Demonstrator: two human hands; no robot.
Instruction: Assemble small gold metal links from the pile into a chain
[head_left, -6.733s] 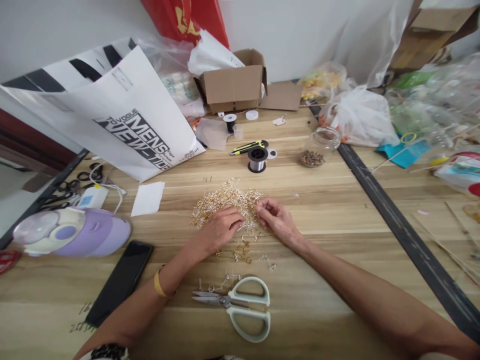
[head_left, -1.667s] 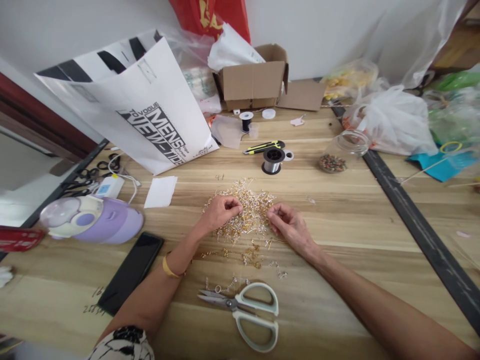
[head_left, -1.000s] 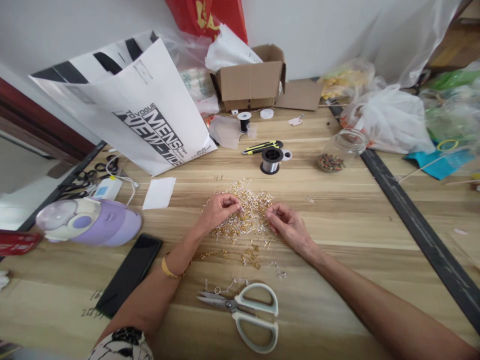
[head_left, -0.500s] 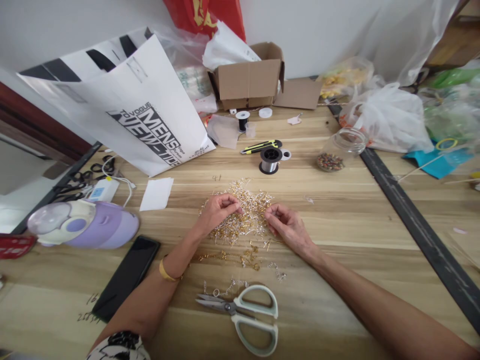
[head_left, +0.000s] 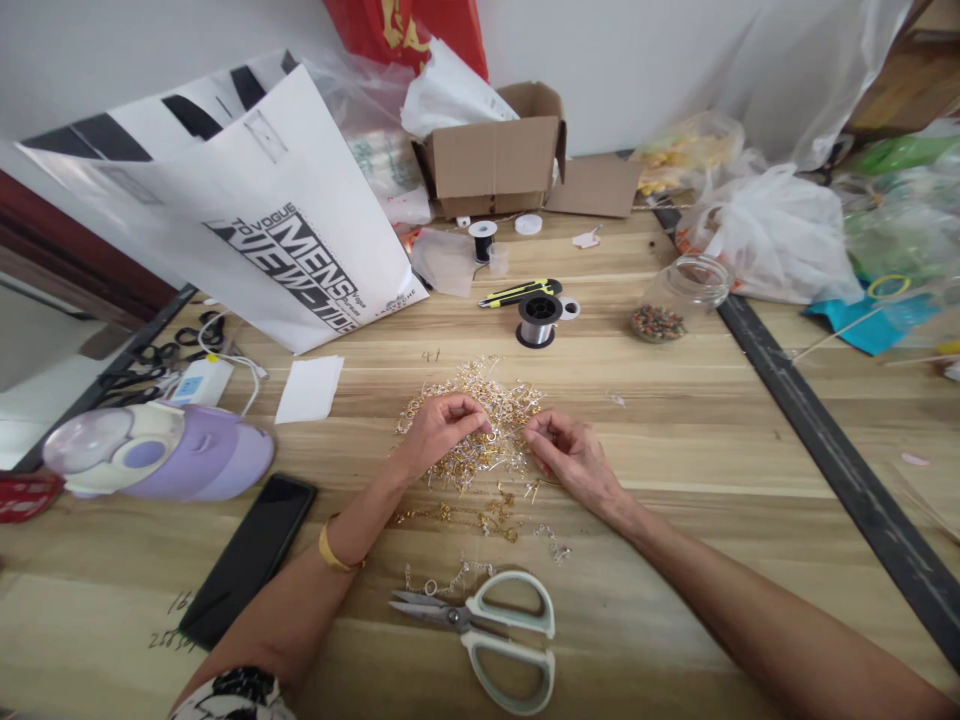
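Note:
A loose heap of small gold and silver jewellery findings (head_left: 465, 378) is spread over the wooden table. Above its middle, my left hand (head_left: 444, 430) is closed in a pinch, with a tiny ring-like metal piece at the fingertips. My right hand (head_left: 574, 458) hovers at the heap's right edge, thumb and forefinger pressed together; whatever they hold is too small to make out. Nearer to me lie gold chain pieces (head_left: 495, 520), a short silver chain (head_left: 555, 545) and another silver chain (head_left: 454, 578). Scissors (head_left: 480, 615) with pale handles rest partly open below them.
Behind the heap are a wire spool (head_left: 537, 322), a utility knife (head_left: 517, 293) and a glass jar (head_left: 660, 318) of beads on its side. To the left stand a paper bag (head_left: 300, 240), a purple bottle (head_left: 217, 455) and a phone (head_left: 251, 560). A cardboard box (head_left: 491, 165) sits at the back.
Both hands stay in nearly the same place over the heap. My left hand has shifted slightly right, the right slightly left, and a small ring now shows at my left fingertips.

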